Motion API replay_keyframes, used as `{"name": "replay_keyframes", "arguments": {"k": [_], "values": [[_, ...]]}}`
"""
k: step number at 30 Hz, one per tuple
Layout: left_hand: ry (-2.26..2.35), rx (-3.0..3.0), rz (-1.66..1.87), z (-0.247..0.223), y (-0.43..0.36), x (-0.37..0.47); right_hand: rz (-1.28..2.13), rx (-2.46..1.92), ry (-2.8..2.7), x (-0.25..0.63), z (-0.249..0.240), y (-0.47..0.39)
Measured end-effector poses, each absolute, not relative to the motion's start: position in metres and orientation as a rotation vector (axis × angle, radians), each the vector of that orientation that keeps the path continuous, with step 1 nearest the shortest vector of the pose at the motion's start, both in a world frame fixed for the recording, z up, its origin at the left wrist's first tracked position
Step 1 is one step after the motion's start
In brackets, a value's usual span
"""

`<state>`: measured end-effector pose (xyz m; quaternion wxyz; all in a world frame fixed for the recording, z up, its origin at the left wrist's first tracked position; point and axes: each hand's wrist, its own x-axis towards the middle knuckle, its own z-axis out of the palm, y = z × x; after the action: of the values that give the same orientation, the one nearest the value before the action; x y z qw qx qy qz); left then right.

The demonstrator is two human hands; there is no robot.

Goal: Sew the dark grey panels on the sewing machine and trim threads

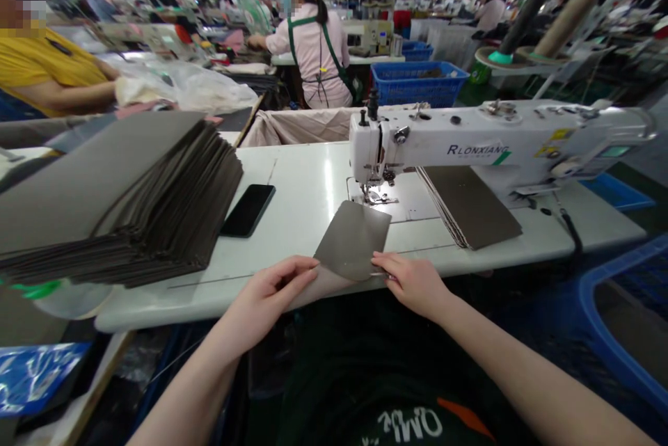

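Observation:
A grey-brown fabric piece (355,234) lies on the front of the sewing table, its far edge close to the presser foot of the white sewing machine (417,140). Its near edge curls up and shows a paler underside. My left hand (279,293) pinches the left corner between thumb and fingers. At the right edge, my right hand (412,282) grips the same piece, and a thin metallic object seems to show between those fingers; its kind cannot be made out. Under the machine arm rests a smaller stack of similar fabric pieces (472,206).
A tall stack of grey-brown panels (193,202) stands at the left, beside a black smartphone (249,210). Thread cones (561,21) rise at the upper right. Blue baskets (417,84) stand behind and at the lower right. Co-workers (318,49) sit beyond the table.

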<state>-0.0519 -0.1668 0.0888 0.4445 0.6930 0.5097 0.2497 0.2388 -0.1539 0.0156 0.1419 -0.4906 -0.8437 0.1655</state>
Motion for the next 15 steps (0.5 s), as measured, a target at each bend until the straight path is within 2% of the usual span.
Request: {"name": "replay_keyframes", "arguments": {"k": [6, 11, 15], "values": [[1.229, 2.271, 0.433, 0.093, -0.153, -0.099, 0.561, -1.405, -2.390, 0.246, 0.013, -0.202], [1.433, 2.375, 0.444, 0.045, -0.139, -0.074, 0.810, -1.350, -2.113, 0.258, 0.005, -0.221], [1.372, 2.636, 0.369, 0.003, -0.141, -0.032, 0.813, -1.621, -1.899, 0.277, -0.011, -0.228]]}}
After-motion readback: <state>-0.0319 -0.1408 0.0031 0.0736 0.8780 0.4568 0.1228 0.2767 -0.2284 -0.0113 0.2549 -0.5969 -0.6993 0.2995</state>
